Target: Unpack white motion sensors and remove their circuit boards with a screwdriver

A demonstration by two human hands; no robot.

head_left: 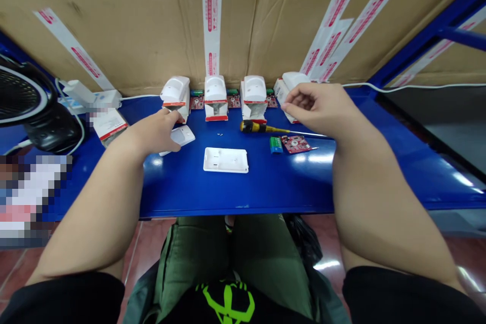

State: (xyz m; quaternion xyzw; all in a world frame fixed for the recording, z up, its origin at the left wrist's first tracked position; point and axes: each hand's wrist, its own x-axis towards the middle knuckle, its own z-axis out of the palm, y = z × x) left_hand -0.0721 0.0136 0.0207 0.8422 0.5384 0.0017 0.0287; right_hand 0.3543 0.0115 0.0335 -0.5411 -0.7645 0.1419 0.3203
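Head view, looking down over a blue table (266, 187). Left hand (157, 131) closed narrow over the far end of a white cover (184, 136), which lies flat on the table just in front of the leftmost of four upright boxes (215, 98). Hard to tell whether gripped firmly or merely pinned down. Right hand (319, 109) curled, fingertips drawn close together and touching the lower front of the rightmost box (290, 81). Cannot tell whether anything small sits between those fingertips. Between the hands: a white plate (226, 160) lying flat, a screwdriver (261, 127) on its side, and a green battery (276, 145) just beside a red circuit board (296, 144). Also two tiny specks (220, 134), perhaps screws, loose on the bare surface.

Likely trouble, judged from this layout:

- Tipping the rightmost box backward or sideways with a push from the curled fingers, tall and light-looking as it is.
- Sweeping the screwdriver, battery or circuit board aside with the right wrist, poised right above the screwdriver's shaft.
- Rolling of the round-handled screwdriver toward the front edge after any nudge.
- Losing the specks, easily brushed off unnoticed by a forearm or by the sliding white cover.
- Skidding of the white cover on the smooth table if pressed at one end only, and bumping the box just behind it.
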